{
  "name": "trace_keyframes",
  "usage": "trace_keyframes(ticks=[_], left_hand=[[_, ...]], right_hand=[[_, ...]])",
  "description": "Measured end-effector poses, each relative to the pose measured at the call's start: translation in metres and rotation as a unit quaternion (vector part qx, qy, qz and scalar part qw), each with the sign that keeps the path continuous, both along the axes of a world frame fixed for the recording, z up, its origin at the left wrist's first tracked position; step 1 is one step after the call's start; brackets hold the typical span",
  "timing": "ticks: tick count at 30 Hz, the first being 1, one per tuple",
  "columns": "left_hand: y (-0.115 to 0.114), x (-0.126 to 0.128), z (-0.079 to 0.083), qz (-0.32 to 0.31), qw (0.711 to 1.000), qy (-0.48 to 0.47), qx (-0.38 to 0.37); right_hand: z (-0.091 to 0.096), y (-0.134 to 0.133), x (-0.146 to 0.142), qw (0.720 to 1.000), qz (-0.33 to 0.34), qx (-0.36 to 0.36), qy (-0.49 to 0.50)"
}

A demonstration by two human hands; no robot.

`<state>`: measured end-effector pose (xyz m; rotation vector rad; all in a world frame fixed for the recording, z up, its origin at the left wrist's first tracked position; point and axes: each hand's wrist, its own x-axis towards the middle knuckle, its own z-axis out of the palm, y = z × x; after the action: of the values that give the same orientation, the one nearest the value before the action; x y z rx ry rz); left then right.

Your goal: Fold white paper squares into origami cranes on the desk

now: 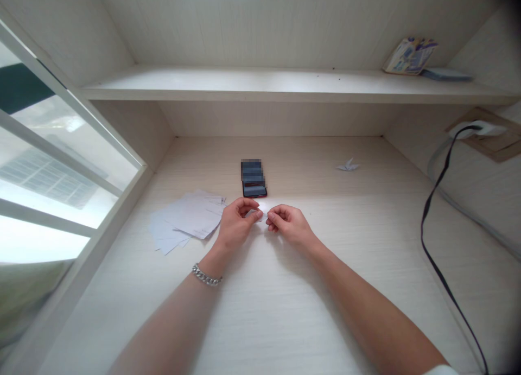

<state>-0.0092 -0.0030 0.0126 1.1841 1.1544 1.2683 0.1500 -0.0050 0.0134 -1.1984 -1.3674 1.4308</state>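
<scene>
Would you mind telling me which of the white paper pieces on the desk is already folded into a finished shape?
The small paper crane, alone at the far right. The loose paper stack lies flat by the left hand.

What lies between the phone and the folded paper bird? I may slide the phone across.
Bare desk between the phone and the paper bird, in the head view.

- My left hand [236,223] and right hand [287,224] meet over the desk [350,245], pinching a paper piece [262,214].
- Phone [254,178] just behind them.
- Paper stack [185,221] left of my left hand.
- Folded paper figure [347,165] behind, to the right.
</scene>
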Motion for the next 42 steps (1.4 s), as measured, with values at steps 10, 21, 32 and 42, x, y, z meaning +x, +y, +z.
trace_keyframes(ticks=[10,21,32,42], left_hand=[[-0.001,0.001,0.003,0.004,1.0,0.003,0.005],[0.0,-0.002,-0.001,-0.043,0.999,-0.008,-0.024],[0.001,-0.007,0.002,-0.11,0.985,-0.056,-0.118],[-0.002,0.001,0.009,-0.131,0.986,0.034,-0.097]], right_hand=[[0.001,0.001,0.0,0.997,0.016,-0.063,0.05],[0.008,-0.003,-0.001,0.999,0.016,-0.013,-0.045],[0.008,-0.003,0.003,0.992,0.032,0.019,-0.117],[0.006,-0.003,0.004,0.992,0.01,0.055,-0.117]])
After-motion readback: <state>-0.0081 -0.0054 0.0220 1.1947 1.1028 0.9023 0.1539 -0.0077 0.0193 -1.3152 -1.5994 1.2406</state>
